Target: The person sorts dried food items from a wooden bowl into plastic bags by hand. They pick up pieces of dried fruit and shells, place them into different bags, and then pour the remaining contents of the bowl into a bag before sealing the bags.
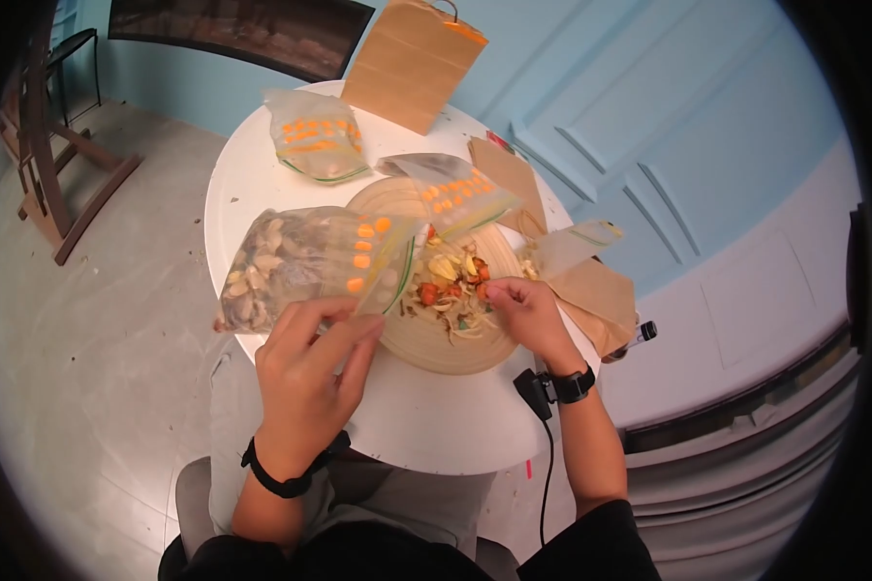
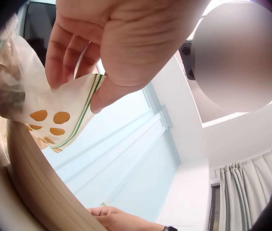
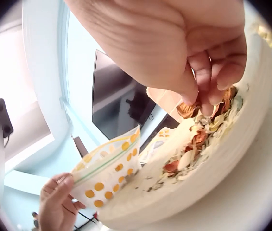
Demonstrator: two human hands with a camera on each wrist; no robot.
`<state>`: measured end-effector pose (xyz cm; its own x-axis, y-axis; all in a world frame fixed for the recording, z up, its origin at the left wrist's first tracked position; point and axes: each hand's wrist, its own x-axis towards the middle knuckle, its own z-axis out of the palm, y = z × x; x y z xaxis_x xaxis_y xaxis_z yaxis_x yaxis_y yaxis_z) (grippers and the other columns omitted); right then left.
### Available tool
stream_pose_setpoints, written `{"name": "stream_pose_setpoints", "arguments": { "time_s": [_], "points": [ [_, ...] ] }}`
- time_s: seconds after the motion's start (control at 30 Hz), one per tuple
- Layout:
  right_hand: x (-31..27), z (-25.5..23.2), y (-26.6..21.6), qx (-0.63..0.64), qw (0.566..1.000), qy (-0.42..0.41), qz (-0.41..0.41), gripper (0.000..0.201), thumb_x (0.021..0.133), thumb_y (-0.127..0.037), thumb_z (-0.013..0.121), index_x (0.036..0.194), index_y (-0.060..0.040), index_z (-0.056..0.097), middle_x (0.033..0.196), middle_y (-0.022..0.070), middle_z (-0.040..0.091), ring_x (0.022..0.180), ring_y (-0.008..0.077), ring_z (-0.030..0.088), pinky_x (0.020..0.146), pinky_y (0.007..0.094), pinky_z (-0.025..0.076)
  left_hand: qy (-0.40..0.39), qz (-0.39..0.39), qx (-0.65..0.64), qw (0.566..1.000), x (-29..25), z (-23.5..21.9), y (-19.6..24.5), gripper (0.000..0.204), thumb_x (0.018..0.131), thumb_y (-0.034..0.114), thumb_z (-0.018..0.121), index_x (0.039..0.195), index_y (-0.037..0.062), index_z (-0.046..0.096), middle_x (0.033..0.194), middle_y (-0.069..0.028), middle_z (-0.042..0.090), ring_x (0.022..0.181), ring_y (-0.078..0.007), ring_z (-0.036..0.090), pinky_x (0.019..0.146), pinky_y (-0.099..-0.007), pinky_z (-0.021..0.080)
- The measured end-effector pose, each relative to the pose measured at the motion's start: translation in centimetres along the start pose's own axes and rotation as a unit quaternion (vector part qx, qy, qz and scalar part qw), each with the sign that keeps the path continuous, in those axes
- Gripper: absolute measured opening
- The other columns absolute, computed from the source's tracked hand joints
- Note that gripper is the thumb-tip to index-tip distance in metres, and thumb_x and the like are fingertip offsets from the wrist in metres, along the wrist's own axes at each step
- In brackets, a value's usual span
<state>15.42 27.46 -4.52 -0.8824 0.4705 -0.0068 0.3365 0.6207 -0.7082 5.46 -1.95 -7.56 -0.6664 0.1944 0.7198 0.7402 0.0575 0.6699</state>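
My left hand (image 1: 310,373) pinches the zip edge of a clear plastic bag (image 2: 73,103) printed with orange dots. Pale brown dried pieces (image 1: 259,257) fill the bag's far end, and it lies over the left side of a round wooden board (image 1: 431,356). On the board is a loose pile of dried petals and flowers (image 1: 446,290) in yellow, orange-red and brown. At the pile's right edge, my right hand (image 1: 528,312) pinches a wrinkled orange-brown dried flower (image 3: 188,110) between thumb and fingertips.
More zip bags stand around the board: one at the back left (image 1: 318,140), one behind the pile (image 1: 460,189), one at the right (image 1: 579,247). A brown paper bag (image 1: 412,68) stands at the back of the white table (image 1: 436,426). Flat brown paper (image 1: 591,300) lies right.
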Motion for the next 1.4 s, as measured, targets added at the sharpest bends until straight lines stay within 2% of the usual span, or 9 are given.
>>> {"name": "stream_pose_setpoints", "arguments": {
  "time_s": [0.2,0.3,0.4,0.5,0.6,0.77,0.97,1.17,1.4],
  "points": [
    [-1.2,0.4,-3.2,0.197,0.977,-0.016,0.083,0.027,0.101,-0.025,0.066,0.118,-0.0048,0.071,0.094,0.0012,0.074,0.076,0.0030,0.058,0.063,0.0192,0.044,-0.001,0.006,-0.005,1.000,0.0,0.5,0.2,0.021,0.073,-0.001,0.080,0.091,0.0076,0.075,0.095,-0.0074,0.068,0.079,-0.0246,0.064,0.062,-0.0336,0.051],
    [-1.4,2.3,-7.3,0.215,0.974,-0.039,0.053,0.026,0.100,-0.022,0.066,0.115,-0.0016,0.072,0.093,0.0023,0.074,0.072,0.0040,0.057,0.062,0.0201,0.044,-0.026,0.000,-0.003,1.000,0.0,0.6,0.7,0.020,0.076,-0.005,0.079,0.093,0.0045,0.076,0.097,-0.0098,0.068,0.080,-0.0227,0.065,0.063,-0.0300,0.054],
    [-0.8,5.4,-9.6,0.117,0.986,-0.072,-0.094,0.024,0.100,-0.021,0.065,0.115,-0.0024,0.072,0.093,0.0016,0.073,0.072,0.0037,0.057,0.061,0.0198,0.045,-0.038,-0.001,-0.003,0.999,0.1,0.8,0.7,0.019,0.078,-0.007,0.077,0.095,0.0028,0.076,0.100,-0.0113,0.068,0.081,-0.0213,0.066,0.062,-0.0280,0.057],
    [-0.5,5.4,-10.2,0.101,0.988,-0.062,-0.102,0.023,0.100,-0.018,0.063,0.114,-0.0015,0.073,0.090,0.0000,0.072,0.072,0.0036,0.058,0.062,0.0193,0.046,-0.029,-0.004,-0.002,1.000,0.2,0.2,0.5,0.019,0.079,-0.007,0.076,0.096,0.0025,0.076,0.100,-0.0109,0.068,0.083,-0.0206,0.067,0.061,-0.0277,0.057],
    [1.0,2.5,-7.2,0.122,0.990,0.059,-0.033,0.024,0.099,-0.015,0.062,0.113,0.0032,0.071,0.087,0.0061,0.074,0.073,0.0091,0.064,0.068,0.0249,0.052,-0.017,-0.010,-0.010,1.000,0.1,-0.2,-0.2,0.019,0.080,-0.008,0.076,0.096,0.0018,0.076,0.100,-0.0107,0.068,0.083,-0.0197,0.067,0.061,-0.0271,0.057],
    [3.6,-1.9,1.0,-0.136,0.989,0.052,0.013,0.027,0.097,-0.013,0.062,0.120,0.0013,0.069,0.097,0.0129,0.074,0.081,0.0175,0.068,0.076,0.0303,0.054,-0.026,-0.006,-0.009,1.000,0.1,-0.3,-0.5,0.018,0.081,-0.008,0.075,0.097,0.0001,0.075,0.099,-0.0112,0.069,0.082,-0.0186,0.067,0.061,-0.0264,0.057],
    [3.6,-0.8,1.8,-0.230,0.965,-0.011,-0.124,0.035,0.091,-0.017,0.071,0.125,-0.0101,0.067,0.120,0.0142,0.065,0.113,0.0332,0.062,0.091,0.0410,0.051,-0.047,0.018,0.017,0.999,-0.2,-0.1,-0.2,0.017,0.082,-0.009,0.075,0.097,-0.0009,0.075,0.100,-0.0117,0.069,0.082,-0.0184,0.067,0.061,-0.0261,0.057],
    [2.2,-1.1,0.9,-0.207,0.977,-0.009,-0.046,0.029,0.091,-0.017,0.070,0.120,-0.0091,0.069,0.111,0.0141,0.066,0.108,0.0330,0.063,0.090,0.0426,0.052,-0.065,0.033,0.078,0.994,0.2,-0.6,0.0,0.015,0.083,-0.006,0.075,0.097,-0.0008,0.074,0.099,-0.0120,0.069,0.081,-0.0187,0.066,0.061,-0.0262,0.055],
    [1.2,0.1,2.6,-0.200,0.958,0.116,-0.171,0.027,0.093,-0.016,0.064,0.119,-0.0087,0.069,0.109,0.0088,0.066,0.108,0.0300,0.061,0.088,0.0423,0.052,-0.109,0.021,0.165,0.980,0.8,-0.6,1.6,0.014,0.079,-0.002,0.079,0.091,0.0023,0.074,0.095,-0.0114,0.068,0.077,-0.0240,0.064,0.066,-0.0328,0.051]
  ]
}}
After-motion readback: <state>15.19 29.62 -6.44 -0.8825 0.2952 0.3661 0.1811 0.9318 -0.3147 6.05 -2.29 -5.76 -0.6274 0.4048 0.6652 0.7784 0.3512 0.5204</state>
